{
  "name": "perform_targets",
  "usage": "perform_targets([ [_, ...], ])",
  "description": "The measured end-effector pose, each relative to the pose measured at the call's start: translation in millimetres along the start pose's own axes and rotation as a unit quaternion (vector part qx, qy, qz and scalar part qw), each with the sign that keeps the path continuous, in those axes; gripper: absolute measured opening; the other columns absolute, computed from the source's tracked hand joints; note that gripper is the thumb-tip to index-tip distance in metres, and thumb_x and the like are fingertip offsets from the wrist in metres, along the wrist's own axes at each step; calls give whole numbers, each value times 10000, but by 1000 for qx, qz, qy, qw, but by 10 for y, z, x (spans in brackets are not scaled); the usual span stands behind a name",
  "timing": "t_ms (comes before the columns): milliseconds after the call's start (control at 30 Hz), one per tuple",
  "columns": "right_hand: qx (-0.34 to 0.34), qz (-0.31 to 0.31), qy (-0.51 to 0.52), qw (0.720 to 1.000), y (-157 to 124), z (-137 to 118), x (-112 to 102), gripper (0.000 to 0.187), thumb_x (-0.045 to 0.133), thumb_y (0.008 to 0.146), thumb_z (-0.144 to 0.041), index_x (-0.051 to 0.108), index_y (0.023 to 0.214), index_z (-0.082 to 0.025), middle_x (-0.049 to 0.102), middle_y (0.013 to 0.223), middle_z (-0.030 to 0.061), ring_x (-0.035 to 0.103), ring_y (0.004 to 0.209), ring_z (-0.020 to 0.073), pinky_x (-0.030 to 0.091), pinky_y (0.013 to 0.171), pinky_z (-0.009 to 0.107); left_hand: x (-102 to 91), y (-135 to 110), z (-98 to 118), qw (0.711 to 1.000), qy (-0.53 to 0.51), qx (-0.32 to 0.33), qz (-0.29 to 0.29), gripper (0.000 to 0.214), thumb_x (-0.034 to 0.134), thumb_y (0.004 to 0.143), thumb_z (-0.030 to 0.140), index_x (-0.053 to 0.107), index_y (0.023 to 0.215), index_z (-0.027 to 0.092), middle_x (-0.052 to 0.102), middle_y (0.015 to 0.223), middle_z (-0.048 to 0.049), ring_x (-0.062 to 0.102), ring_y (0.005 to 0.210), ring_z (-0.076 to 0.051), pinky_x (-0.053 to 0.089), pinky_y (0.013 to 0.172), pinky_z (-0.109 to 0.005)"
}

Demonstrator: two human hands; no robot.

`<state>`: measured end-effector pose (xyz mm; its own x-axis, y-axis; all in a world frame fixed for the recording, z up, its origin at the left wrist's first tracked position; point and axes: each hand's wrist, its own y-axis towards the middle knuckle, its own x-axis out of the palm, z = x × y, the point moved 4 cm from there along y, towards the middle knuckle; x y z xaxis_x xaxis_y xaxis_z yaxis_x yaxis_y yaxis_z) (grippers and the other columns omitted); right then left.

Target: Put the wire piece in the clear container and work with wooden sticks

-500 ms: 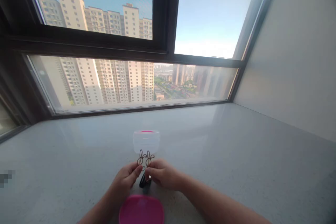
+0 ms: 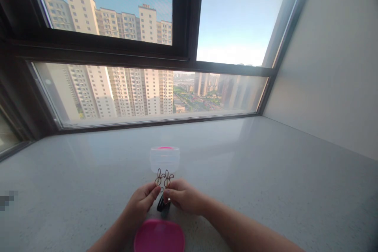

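Both hands meet low in the middle of the head view over a pale stone sill [image 2: 265, 173]. My left hand [image 2: 141, 203] and my right hand [image 2: 184, 197] each pinch a small clip topped with two brown rabbit-shaped wire loops [image 2: 163, 178]. A black clip-like piece [image 2: 162, 204] shows just beneath the fingers; I cannot tell whether it is held or lies on the sill. A clear plastic container [image 2: 164, 159] with a pink base stands just behind the hands. A pink lid [image 2: 159, 236] lies in front of them, near my wrists.
A dark-framed window [image 2: 189, 61] runs along the back of the sill, with tall buildings outside. A plain grey wall [image 2: 330, 71] closes off the right side. A blurred patch sits at the far left edge.
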<state>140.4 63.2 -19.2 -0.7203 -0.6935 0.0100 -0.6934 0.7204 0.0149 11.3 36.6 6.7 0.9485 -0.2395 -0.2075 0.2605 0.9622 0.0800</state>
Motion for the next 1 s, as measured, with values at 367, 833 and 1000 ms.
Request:
perform_targets([
  [367,-13,-1,-5,1000,-5,-58,13,307,531,786,-385,530,645,-112,316,388,-79,255,362,42,166,389,200,6,7,-3,1000,-8,3,-7,403,508,763,473,677,766,107,632,667,-28,543,703,-206,427,686,-258],
  [833,-26,2,-28,999,-14,-65,9,310,518,790,-387,527,642,-115,319,415,-73,262,384,46,189,413,201,0,19,-49,1000,-1,6,-18,414,483,785,468,671,788,100,610,663,-21,532,697,-199,417,666,-247],
  [1000,-19,5,-37,999,-9,-65,11,317,520,784,-400,528,644,-116,321,406,-72,271,395,51,194,424,207,-9,20,-71,1000,10,1,-14,415,478,791,461,675,789,96,594,641,-17,513,645,-181,403,617,-239],
])
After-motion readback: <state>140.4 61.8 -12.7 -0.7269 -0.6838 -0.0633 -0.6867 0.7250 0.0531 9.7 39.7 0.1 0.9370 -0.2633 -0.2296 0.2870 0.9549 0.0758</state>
